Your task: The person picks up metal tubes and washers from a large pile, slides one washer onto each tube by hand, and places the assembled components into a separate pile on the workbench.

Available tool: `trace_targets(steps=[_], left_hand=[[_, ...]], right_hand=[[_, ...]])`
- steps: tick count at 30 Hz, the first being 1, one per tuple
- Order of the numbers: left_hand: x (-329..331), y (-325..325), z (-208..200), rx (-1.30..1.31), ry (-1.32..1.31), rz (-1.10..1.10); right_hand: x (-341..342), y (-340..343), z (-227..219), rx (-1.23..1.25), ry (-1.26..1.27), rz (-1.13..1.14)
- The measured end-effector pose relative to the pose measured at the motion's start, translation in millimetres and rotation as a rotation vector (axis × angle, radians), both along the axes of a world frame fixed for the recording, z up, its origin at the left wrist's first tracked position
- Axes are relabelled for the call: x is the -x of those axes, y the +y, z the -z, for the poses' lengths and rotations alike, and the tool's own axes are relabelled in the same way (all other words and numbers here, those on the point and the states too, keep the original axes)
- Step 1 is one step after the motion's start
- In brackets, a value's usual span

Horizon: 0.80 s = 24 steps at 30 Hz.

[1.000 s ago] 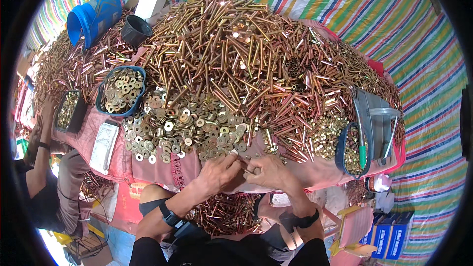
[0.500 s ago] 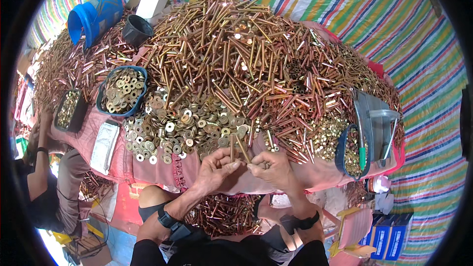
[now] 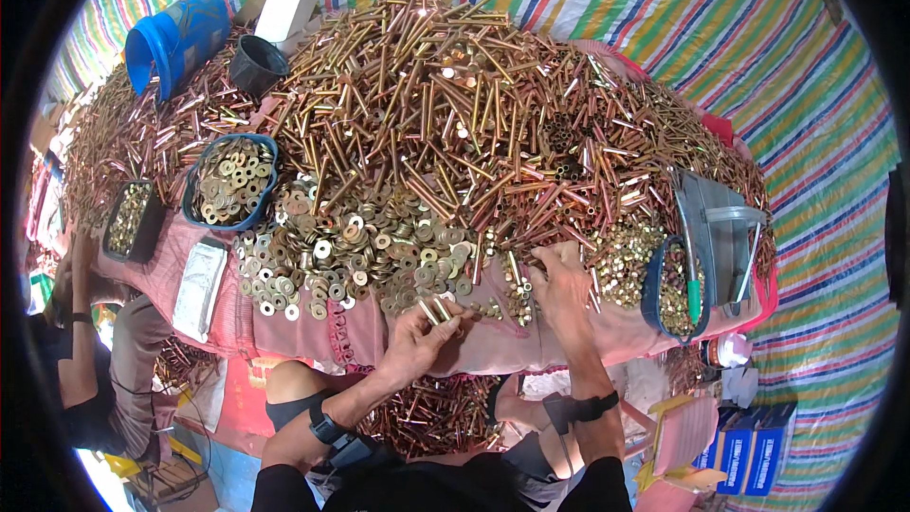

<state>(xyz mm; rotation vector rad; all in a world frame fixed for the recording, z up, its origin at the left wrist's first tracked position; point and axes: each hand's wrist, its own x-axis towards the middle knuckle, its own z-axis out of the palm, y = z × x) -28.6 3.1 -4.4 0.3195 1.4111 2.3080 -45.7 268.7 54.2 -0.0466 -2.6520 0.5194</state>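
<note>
My left hand (image 3: pixel 417 341) is closed round two short brass-coloured metal tubes (image 3: pixel 437 311), held above the front edge of the pink cloth. My right hand (image 3: pixel 563 286) reaches forward to the near edge of the heap, its bent fingers touching the reddish-gold tubes (image 3: pixel 569 199). Thumb and forefinger look apart there, with no held piece visible. Between the hands lies a small scatter of nuts (image 3: pixel 518 301). Flat round washers (image 3: pixel 398 265) are spread in front of my left hand. Small brass-coloured nuts (image 3: pixel 621 261) form a pile beside my right hand.
A blue basin (image 3: pixel 275 204) of washers and a dark tray (image 3: pixel 147 245) of small parts stand left. At right are a blue-rimmed basin (image 3: pixel 650 299) of nuts and a grey dustpan (image 3: pixel 725 270). A blue bucket (image 3: pixel 194 33) lies behind. Another person's arm (image 3: pixel 83 322) is at far left.
Both tubes, held one in each hand before, now appear together in my left hand, which is slightly lower. My right hand has moved forward and right to the heap.
</note>
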Motion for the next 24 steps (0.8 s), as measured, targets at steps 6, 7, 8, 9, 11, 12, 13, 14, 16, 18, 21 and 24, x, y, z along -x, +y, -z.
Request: trace_targets(steps=[6,7,8,9,11,12,13,14,16,18,21,24], left_hand=[[-6,-1,-6,0.218,0.209,0.021],[-7,-1,-6,0.181,0.232,0.020],[-7,-1,-6,0.202,0.275,0.009],[-7,-2,-6,0.230,0.268,0.015],[-6,-1,-5,0.200,0.291,0.023],[-6,0,-6,0.228,0.270,0.019],[-6,1,-6,0.226,0.261,0.011],[-5,2,-6,0.199,0.268,0.000],[-6,2,-8,0.231,0.228,-0.027],[-8,3,-8,0.231,0.226,-0.046],[-9,3,-7,0.218,0.234,-0.025],[-8,2,-4,0.156,0.185,0.020]], right_hand=[[9,3,8,0.091,0.147,-0.072],[10,3,2,0.058,0.256,-0.071],[11,5,-6,0.043,0.354,-0.061],[10,7,-15,0.047,0.464,-0.064],[0,9,-34,0.172,0.377,0.069],[-5,7,-40,0.302,0.369,0.088],[-8,5,-45,0.437,0.369,0.087],[-13,-1,-46,0.468,0.346,0.045],[-18,-20,-40,0.753,0.194,-0.077],[-24,-41,-32,0.849,0.012,-0.170],[-31,-69,-20,0.851,-0.255,-0.311],[-21,-68,-21,0.521,-0.084,-0.458]])
